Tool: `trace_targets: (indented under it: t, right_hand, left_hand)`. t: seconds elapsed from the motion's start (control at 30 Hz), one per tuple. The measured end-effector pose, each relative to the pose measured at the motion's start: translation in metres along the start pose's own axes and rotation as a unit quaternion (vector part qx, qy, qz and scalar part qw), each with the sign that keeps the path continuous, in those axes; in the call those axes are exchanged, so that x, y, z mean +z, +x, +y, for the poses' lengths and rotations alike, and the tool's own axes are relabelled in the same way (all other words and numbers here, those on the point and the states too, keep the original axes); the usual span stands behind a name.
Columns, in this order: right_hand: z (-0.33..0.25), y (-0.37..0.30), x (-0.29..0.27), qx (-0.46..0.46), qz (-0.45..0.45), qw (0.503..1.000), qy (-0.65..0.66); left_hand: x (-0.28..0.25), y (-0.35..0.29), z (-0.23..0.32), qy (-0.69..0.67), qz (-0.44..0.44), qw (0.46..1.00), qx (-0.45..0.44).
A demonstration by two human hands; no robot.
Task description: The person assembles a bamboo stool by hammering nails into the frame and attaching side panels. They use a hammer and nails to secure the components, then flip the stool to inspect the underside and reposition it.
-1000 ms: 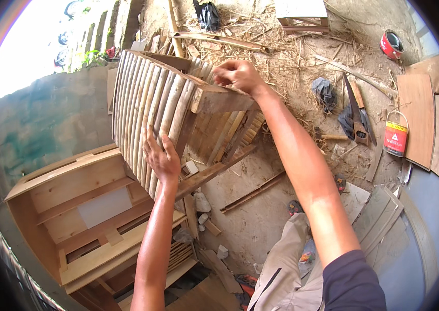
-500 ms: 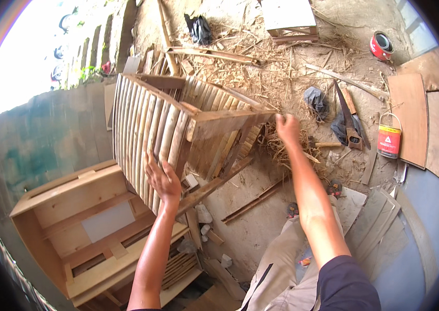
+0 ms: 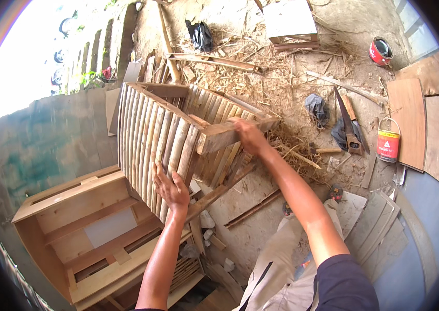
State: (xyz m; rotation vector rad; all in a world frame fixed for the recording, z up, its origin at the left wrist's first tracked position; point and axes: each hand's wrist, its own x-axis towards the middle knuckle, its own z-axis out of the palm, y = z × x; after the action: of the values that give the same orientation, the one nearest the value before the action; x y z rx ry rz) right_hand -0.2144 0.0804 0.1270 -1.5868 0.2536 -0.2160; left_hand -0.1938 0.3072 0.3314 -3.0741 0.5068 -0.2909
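Note:
In front of me stands a tilted wooden frame (image 3: 214, 141), its sides clad with rows of round, bamboo-like poles (image 3: 149, 137). My left hand (image 3: 172, 192) lies against the near left pole-clad side, with its fingers apart and the palm toward the poles. My right hand (image 3: 250, 137) is closed over the top rail, between its near left corner and its right end. The inside of the frame shows more poles on the far side. Part of the rail is hidden under my right fingers.
A wooden cabinet (image 3: 48, 207) lies open at the lower left. To the right are a handsaw (image 3: 353, 137), a red and yellow can (image 3: 388, 145) and plywood sheets (image 3: 407, 119). Farther off, straw-like scraps (image 3: 261, 85), a red tin (image 3: 380, 51) and a white-topped box (image 3: 289, 20) sit on the ground.
My right hand has moved left along the top rail, from its right end toward the middle. My left hand stays on the poles at nearly the same spot.

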Motion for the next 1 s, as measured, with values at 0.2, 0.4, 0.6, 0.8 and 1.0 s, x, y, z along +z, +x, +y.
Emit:
trace_targets:
  t: [0.2, 0.4, 0.6, 0.8, 1.0]
  right_hand:
    - [0.144, -0.147, -0.041, 0.374, -0.169, 0.856, -0.315]
    - [0.142, -0.308, -0.065, 0.499, 0.012, 0.820, -0.280]
    - [-0.068, -0.157, -0.035, 0.144, 0.256, 0.956, -0.021]
    - [-0.206, 0.000, 0.026, -0.125, 0.145, 0.933, -0.304]
    - [-0.194, 0.014, 0.054, -0.147, 0.142, 0.852, -0.482]
  left_hand:
    - [0.000, 0.000, 0.003, -0.004, 0.000, 1.000, -0.011]
    - [0.003, -0.003, 0.000, 0.034, 0.004, 0.999, -0.011]
    - [0.002, 0.001, 0.004, 0.029, 0.001, 0.999, -0.033]
    - [0.000, -0.002, 0.007, -0.001, 0.043, 0.999, -0.023]
    - [-0.013, 0.001, 0.004, -0.132, 0.008, 0.990, -0.041]
